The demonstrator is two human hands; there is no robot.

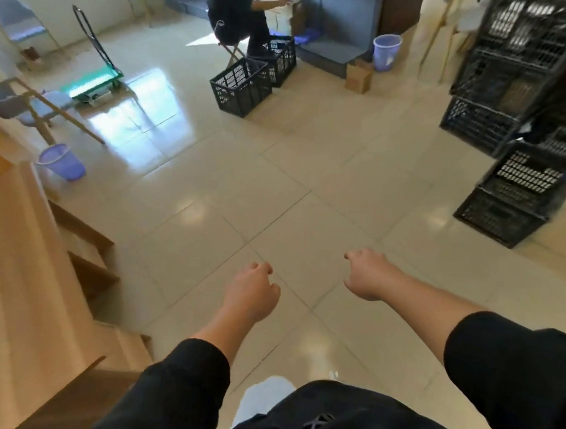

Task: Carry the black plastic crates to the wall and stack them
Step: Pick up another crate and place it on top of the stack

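Note:
Two black plastic crates stand on the tiled floor far ahead: a nearer crate (239,87) and a second crate (282,61) behind it, under a seated person's feet. A tall stack of black crates (515,71) rises at the right edge, with a lower pair of crates (513,195) in front of it. My left hand (251,293) and my right hand (366,274) hang over bare floor with fingers loosely curled. Neither hand holds anything, and both are far from every crate.
A wooden desk with shelves (31,260) fills the left side. Purple bins stand at the left (63,162) and at the back right (387,52). A green hand trolley (99,76), a chair (23,103), a cardboard box (359,77) and a seated person (241,16) are ahead.

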